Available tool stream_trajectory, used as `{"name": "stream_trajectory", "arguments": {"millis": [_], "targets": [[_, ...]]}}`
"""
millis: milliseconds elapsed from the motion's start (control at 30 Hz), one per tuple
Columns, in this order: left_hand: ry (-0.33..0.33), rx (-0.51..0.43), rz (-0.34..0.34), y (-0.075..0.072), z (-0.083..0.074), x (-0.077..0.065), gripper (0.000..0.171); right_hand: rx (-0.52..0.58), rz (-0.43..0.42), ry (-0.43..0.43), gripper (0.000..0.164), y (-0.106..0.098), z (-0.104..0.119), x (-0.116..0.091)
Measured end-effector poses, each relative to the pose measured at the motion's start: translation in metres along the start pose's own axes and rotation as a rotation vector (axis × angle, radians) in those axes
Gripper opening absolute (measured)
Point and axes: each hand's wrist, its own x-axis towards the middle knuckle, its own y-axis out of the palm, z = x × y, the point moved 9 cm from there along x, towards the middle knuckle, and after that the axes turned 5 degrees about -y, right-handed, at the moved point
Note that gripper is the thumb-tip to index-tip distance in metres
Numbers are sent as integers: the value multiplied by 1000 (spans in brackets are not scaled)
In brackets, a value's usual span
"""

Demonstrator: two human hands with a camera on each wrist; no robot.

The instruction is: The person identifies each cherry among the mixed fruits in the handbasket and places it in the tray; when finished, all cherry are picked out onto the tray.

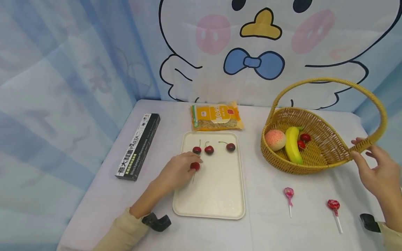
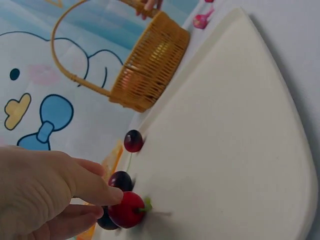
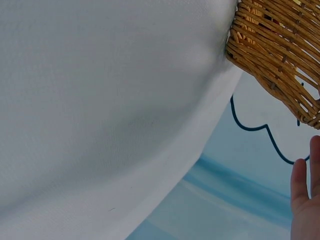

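Red cherry (image 1: 195, 166), black "PASTA" box (image 1: 138, 146)

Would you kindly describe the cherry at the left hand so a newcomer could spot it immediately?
Start with the cream tray on the white table. On its left side, the left hand pinches a single cherry. It is brighter red than the tray's other three cherries, which lie farther back.

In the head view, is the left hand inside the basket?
No, the left hand is over the cream tray, holding a red cherry, apart from the wicker basket.
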Motion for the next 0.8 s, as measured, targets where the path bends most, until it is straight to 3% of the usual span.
{"name": "stream_trajectory", "arguments": {"millis": [233,500,667,800], "targets": [[3,-151,-46,-20,3,1,33,-7,-11,-13,44,-1,2,1],[66,-234,-86,-29,-2,11,30,-6,-12,-8,44,-1,1,0],[94,-253,-69,-31,-14,24,28,4,-3,-8,45,0,0,-1],[163,-270,-54,-33,-31,36,25,6,4,-5,45,-1,1,0]]}}
